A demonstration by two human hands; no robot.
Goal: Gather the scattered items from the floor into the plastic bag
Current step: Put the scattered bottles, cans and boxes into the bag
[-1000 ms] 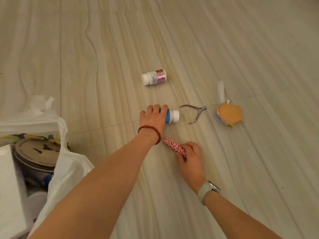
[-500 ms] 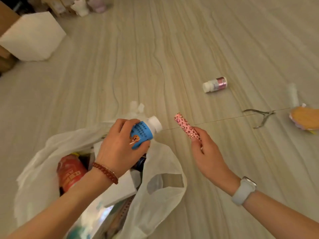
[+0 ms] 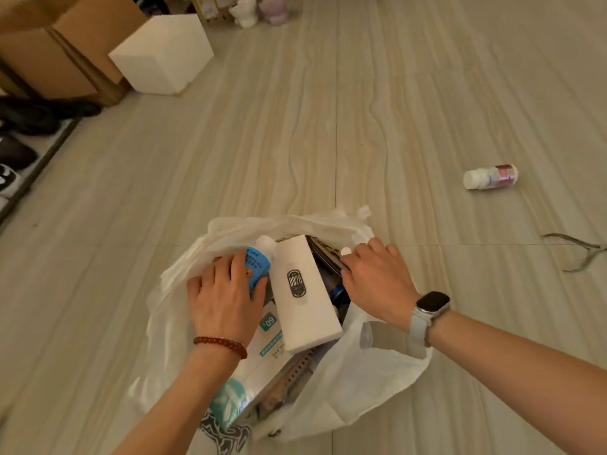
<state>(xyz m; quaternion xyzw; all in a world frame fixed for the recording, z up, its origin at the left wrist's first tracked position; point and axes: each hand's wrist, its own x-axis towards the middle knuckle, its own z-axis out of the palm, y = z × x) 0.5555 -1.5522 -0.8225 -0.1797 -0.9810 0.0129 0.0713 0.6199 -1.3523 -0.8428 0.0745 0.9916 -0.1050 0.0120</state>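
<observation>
Both hands reached into a crinkled white plastic bag (image 3: 371, 382) on smooth striped floor (image 3: 295, 142). The left hand (image 3: 226, 297) gripped a blue-labelled bottle (image 3: 259, 261) inside; the right hand (image 3: 374, 280) was curled, its grip hidden. Open floor lay beyond, with a small pink bottle (image 3: 491, 176) and metal nippers (image 3: 581, 251) right.

At the far left we see a brown cardboard box (image 3: 62, 50) with a white foam block (image 3: 163, 55) just beside it — dark shoes (image 3: 16, 152) along the left edge, pale figurines (image 3: 259, 9) farthest off.
</observation>
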